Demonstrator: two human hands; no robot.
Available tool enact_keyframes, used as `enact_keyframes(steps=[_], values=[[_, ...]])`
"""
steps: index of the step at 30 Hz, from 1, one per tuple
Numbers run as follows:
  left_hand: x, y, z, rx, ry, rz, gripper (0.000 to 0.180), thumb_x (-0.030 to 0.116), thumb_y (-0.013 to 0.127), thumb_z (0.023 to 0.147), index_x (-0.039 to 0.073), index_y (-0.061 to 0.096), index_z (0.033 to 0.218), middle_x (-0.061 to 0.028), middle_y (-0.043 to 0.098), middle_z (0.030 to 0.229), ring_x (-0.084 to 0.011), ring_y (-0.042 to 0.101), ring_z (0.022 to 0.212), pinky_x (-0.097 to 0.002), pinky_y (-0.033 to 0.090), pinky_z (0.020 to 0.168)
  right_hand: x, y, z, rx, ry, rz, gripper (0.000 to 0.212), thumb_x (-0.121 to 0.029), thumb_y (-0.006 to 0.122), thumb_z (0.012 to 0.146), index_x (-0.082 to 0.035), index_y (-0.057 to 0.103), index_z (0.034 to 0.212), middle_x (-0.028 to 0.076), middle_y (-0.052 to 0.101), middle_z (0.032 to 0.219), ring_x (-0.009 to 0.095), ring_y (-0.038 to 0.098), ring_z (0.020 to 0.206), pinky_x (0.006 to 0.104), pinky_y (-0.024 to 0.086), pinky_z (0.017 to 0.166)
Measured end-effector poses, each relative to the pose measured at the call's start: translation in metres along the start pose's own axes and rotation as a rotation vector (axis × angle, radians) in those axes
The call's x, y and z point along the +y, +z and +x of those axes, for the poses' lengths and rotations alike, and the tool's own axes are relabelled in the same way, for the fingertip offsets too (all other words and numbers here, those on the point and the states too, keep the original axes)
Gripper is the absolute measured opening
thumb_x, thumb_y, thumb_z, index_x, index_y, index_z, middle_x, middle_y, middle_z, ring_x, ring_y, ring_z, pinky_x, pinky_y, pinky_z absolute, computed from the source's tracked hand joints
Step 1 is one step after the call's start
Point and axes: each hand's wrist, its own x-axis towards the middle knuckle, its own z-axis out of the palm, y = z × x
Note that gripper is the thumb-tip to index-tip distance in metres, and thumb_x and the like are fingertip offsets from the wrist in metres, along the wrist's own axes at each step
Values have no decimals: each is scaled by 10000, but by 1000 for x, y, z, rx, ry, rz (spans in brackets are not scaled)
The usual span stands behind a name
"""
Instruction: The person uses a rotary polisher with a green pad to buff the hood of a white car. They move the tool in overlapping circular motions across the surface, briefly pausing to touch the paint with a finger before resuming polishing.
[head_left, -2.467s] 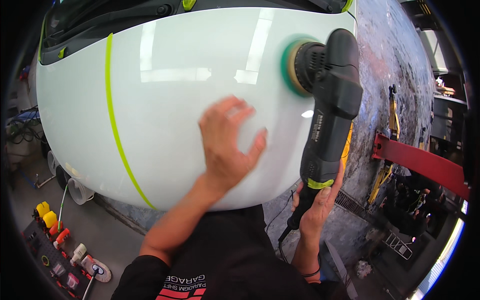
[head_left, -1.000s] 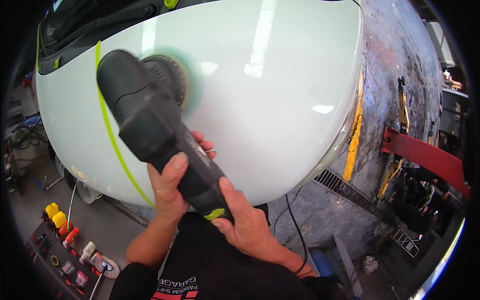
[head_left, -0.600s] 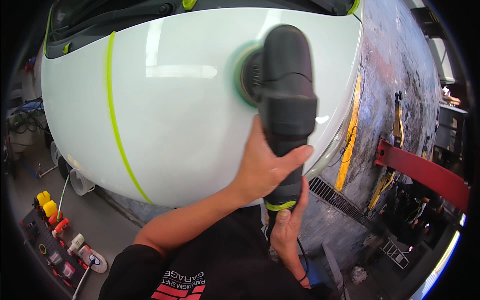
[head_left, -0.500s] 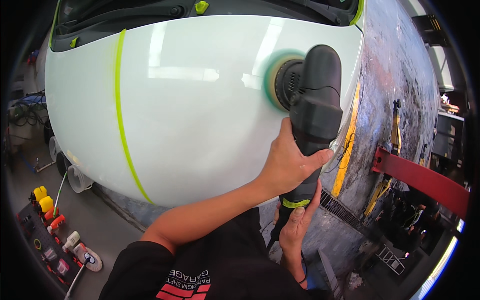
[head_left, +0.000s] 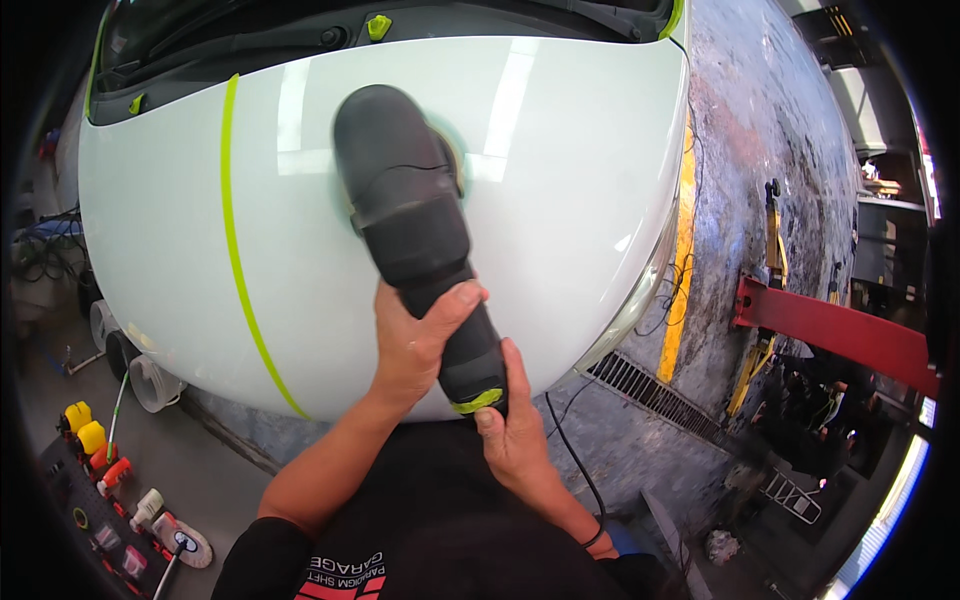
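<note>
A black car polisher (head_left: 412, 228) lies over the middle of the white car hood (head_left: 560, 260), its round green pad (head_left: 457, 165) mostly hidden beneath the head and blurred at the rim. My left hand (head_left: 412, 335) wraps the polisher's body, thumb across the top. At the rear end my right hand (head_left: 512, 435) grips the handle beside a yellow-green tape band (head_left: 477, 401). Both hands are closed. From near my right wrist a black cord (head_left: 575, 455) runs up to the hood's front edge. A lime tape strip (head_left: 232, 230) crosses the hood to the left.
Lime-taped nozzles (head_left: 378, 27) sit below the windshield. Buckets (head_left: 152, 383) and a bottle-filled pegboard cart (head_left: 75, 500) stand on the left floor. At right, a red lift arm (head_left: 835, 325) reaches in above the floor, near a drain grate (head_left: 650, 396) and a yellow line (head_left: 680, 270).
The polisher has moved left across the hood, from its right side to the middle, and now leans the other way. Both hands moved with it and kept their grip.
</note>
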Motion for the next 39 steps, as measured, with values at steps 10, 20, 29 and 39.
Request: enact_keyframes(steps=[10,20,29,39], values=[[-55,112,23,-171,57,236,787,341,921,848,-73,481,1351,-264,730,1151,-371,747,1081,-430,580,952,9,-40,-26,436,77,299,865,-610,486,1123,-162,80,1742,85,625,968,112,564,706,256,469,601],[-39,90,54,-117,122,66,682,279,923,875,-41,523,1326,-135,668,1166,-201,687,1032,-350,573,916,-7,-39,14,370,-13,174,823,-561,459,1147,-120,107,1745,87,625,1015,105,551,685,256,458,585],[-33,88,66,-76,115,33,794,346,923,835,-76,487,1347,-202,684,1167,-272,701,1086,-395,574,955,1,-54,32,336,-77,44,832,-585,463,1138,-140,111,1747,78,637,984,105,547,665,253,452,576],[-39,89,91,-144,199,6,915,403,923,810,-103,441,1402,-261,691,1263,-353,712,1173,-420,558,1029,-5,-52,50,352,-97,-2,832,-588,444,1140,-146,89,1750,100,636,1035,115,545,666,261,453,569]])
